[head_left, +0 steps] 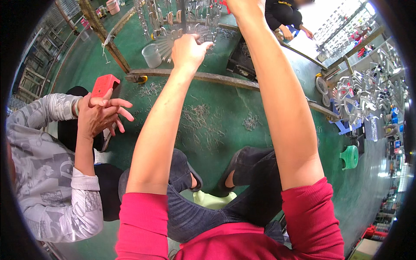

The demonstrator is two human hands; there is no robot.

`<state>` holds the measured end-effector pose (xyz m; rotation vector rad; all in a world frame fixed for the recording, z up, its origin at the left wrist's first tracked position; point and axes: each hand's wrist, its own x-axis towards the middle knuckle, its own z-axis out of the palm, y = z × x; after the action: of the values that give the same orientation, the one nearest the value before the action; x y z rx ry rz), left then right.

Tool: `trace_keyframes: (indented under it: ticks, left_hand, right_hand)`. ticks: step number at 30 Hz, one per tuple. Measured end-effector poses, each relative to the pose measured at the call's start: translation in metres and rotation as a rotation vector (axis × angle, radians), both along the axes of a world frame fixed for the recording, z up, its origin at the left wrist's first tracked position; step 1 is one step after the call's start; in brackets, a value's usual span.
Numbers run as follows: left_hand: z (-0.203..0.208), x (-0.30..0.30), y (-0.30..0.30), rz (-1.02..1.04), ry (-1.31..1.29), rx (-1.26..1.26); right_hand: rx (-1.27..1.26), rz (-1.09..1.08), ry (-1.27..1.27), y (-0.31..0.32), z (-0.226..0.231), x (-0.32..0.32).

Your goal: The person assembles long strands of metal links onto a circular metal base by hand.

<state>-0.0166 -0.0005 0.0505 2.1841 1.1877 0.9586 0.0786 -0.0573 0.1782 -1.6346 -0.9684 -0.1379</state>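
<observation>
My left hand (pixel 189 50) reaches forward to a rack hung with several small metal parts (pixel 177 18). Its fingers are curled, with a thumb and a fingertip pointing right; whatever they may hold is hidden. Just beyond that hand, flat grey metal strips (pixel 166 48) fan out at the rack's base. My right arm stretches up to the top edge, where only the back part of my right hand (pixel 248 6) shows. Its fingers are cut off by the frame.
Loose metal hooks (pixel 200 120) litter the green floor. A wooden frame bar (pixel 208 78) crosses ahead, beside a translucent cup (pixel 151 55) and a dark crate (pixel 241 60). At left a co-worker's hands (pixel 102 113) touch near a red stool (pixel 104 85); metal parts (pixel 364 93) hang at right.
</observation>
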Motion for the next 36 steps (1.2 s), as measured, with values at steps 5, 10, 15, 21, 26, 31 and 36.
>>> trace_keyframes:
  ticks: [5,10,15,21,26,31,36]
  left_hand:
    - [-0.017,0.019,-0.005,0.03,-0.248,0.006]
    - [-0.031,0.023,0.002,0.071,-0.271,0.051]
    - [-0.022,0.016,-0.005,0.032,-0.246,0.151]
    - [-0.014,-0.001,-0.014,-0.099,-0.253,0.066]
    - [-0.015,0.001,-0.017,-0.244,-0.39,-0.086]
    - [-0.035,0.008,-0.016,-0.345,-0.469,-0.02]
    - [-0.035,0.002,-0.017,-0.297,-0.484,0.074]
  right_hand:
    - [0.093,0.145,-0.07,0.008,-0.006,0.019]
    - [0.129,0.107,-0.205,0.008,-0.009,0.031]
    - [-0.113,0.133,-0.055,-0.034,0.002,0.025]
    - [-0.235,0.25,-0.277,-0.057,-0.119,0.087]
    - [-0.753,0.256,0.132,-0.096,-0.302,0.098]
    - [-1.121,0.388,0.116,-0.121,-0.443,0.075]
    - [-1.067,0.544,-0.033,-0.109,-0.49,0.014]
